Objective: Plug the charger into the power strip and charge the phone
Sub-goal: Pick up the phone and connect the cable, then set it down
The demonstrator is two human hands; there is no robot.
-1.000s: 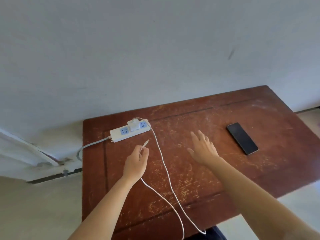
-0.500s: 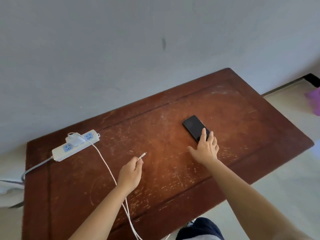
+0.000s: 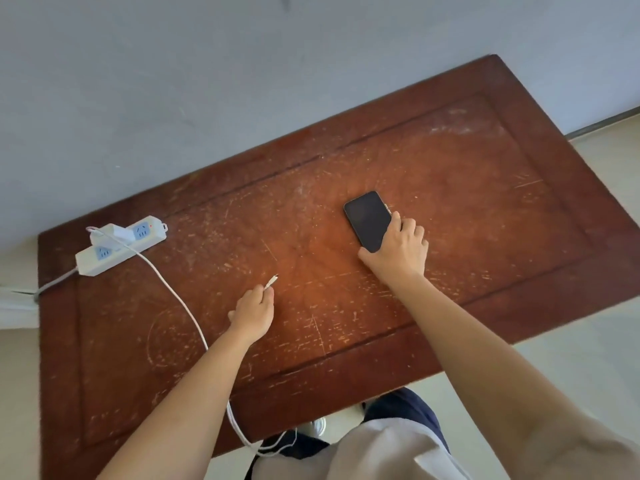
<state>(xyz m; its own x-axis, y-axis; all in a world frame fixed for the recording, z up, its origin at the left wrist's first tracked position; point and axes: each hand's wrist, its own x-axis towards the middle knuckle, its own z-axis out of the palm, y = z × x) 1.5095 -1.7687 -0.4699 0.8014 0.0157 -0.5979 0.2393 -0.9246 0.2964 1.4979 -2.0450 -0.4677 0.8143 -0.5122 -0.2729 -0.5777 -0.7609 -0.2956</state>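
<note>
A white power strip [image 3: 104, 256] lies at the table's left, with a white charger [image 3: 116, 232] plugged into it. Its white cable [image 3: 180, 299] runs across the wood and loops off the near edge. My left hand [image 3: 253, 311] pinches the cable's free plug end [image 3: 272, 281], which points toward the phone. A black phone [image 3: 367, 220] lies screen up in the middle of the table. My right hand [image 3: 398, 252] grips the phone's near end, thumb on its left side and fingers on its right.
The scratched brown wooden table [image 3: 485, 188] stands against a pale wall. The power strip's grey cord [image 3: 55, 280] leaves over the left edge. My legs and a shoe show below the near edge.
My right hand has reached the phone and closed around its near end. The left hand keeps the cable plug, a little closer to the phone. The view has shifted right and down.
</note>
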